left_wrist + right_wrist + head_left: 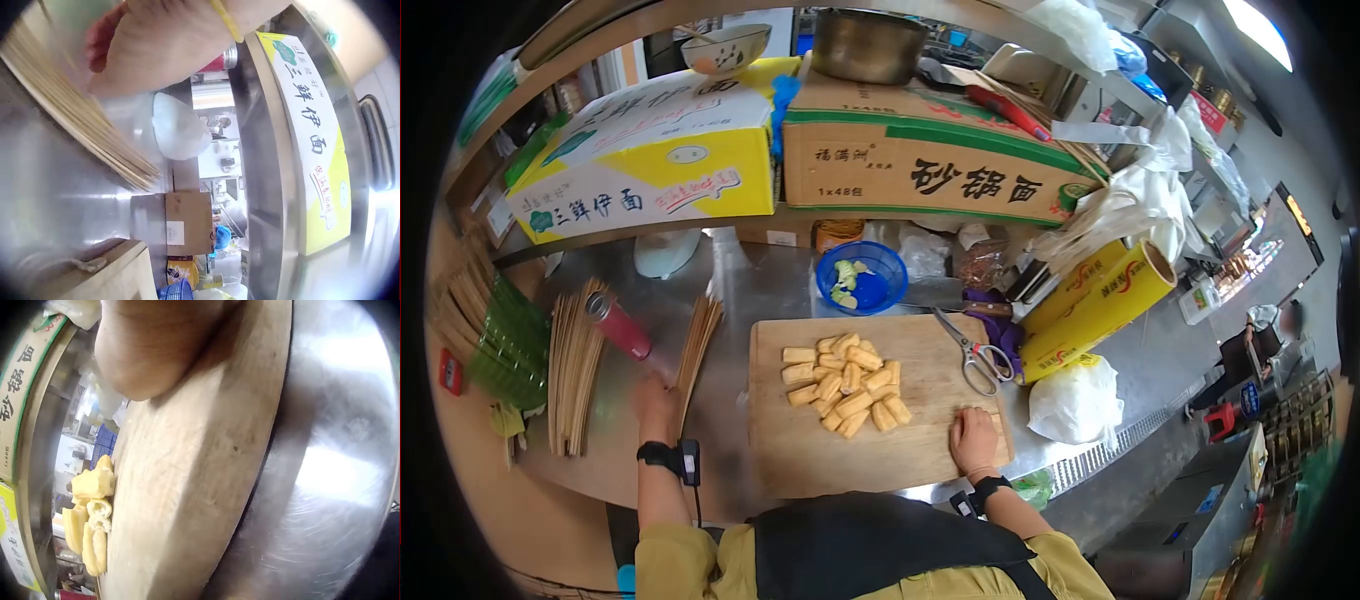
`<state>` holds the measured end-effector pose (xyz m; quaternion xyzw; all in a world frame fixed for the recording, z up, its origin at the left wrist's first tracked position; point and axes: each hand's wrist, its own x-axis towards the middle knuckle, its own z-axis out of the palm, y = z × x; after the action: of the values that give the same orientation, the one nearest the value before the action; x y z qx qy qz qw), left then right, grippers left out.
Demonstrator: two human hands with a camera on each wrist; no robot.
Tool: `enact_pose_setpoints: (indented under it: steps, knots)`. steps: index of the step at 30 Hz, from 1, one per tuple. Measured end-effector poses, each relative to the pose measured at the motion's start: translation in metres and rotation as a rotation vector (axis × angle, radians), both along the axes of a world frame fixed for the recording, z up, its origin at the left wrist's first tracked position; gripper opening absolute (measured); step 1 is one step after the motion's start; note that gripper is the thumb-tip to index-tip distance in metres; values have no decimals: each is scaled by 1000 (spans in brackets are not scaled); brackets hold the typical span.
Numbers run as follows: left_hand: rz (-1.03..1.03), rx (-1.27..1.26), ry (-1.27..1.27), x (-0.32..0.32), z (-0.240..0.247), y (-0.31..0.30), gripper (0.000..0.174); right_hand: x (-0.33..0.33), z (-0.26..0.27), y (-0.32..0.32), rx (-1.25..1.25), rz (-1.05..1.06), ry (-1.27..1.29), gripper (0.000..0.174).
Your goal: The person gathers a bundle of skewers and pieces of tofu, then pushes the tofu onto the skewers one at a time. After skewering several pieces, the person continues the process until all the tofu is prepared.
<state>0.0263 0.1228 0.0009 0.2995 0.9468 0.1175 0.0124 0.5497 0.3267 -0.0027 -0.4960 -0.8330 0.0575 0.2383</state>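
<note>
The left hand [658, 408] is just beside thin sticks [697, 350], perhaps for easy reach — its grip I cannot tell. Yellow pieces [852, 380] lie heaped mid-board; the right hand [974, 441], loose and empty, rests rightward, maybe steadying the board [830, 472].

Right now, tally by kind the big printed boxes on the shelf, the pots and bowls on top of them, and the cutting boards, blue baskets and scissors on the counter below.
Big boxes: 2 (yellow-and-white box, brown box)
Pot: 1
Bowl: 1
Cutting board: 1
Blue basket: 1
Scissors: 1
Total: 7
</note>
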Motion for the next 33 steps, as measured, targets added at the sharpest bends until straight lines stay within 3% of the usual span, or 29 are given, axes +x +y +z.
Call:
enact_pose_setpoints:
  steps: [2, 5, 7, 9, 12, 15, 18, 20, 21, 22, 25, 28, 31, 33]
  knots:
    - [114, 149, 22, 40, 27, 7, 35, 1, -1, 0, -8, -16, -7, 11]
    - [-64, 126, -11, 29, -29, 5, 39, 1, -4, 0, -10, -17, 7, 10]
    - [67, 46, 152, 51, -39, 11, 40, 0, -4, 0, -5, -6, 14, 8]
    - [37, -47, 171, 48, -58, 8, 43, 0, -5, -1, -9, -19, 12, 9]
    - [36, -11, 90, 54, -36, 10, 39, -1, -5, -1, 5, 7, 12, 11]
    - [160, 132, -135, 48, -12, 11, 42, 0, -4, 0, 18, 15, 13, 11]
    - [34, 317, -232, 28, -16, -2, 47, 2, -4, -2, 37, 13, 41, 9]
    - [-82, 594, -283, 7, -43, -8, 49, 0, -2, -1, 53, -3, 75, 8]
    - [-25, 526, -424, 1, -41, -8, 47, 1, -1, -1, 35, -19, 69, 8]
    - [130, 458, -685, 22, 2, -1, 48, 1, -1, -1, 25, -35, 67, 9]
    - [-172, 329, -211, 1, -21, -1, 52, 5, 1, -2, 26, -38, 72, 11]
    - [-187, 513, 96, 21, -9, 5, 55, 5, 2, -2, -3, -29, 49, 14]
    - [-156, 355, 242, 44, 21, 9, 54, 4, 2, -3, -16, -32, 40, 13]
    - [-297, 455, 195, 30, 14, 9, 50, 2, 2, -2, -21, -47, 40, 11]
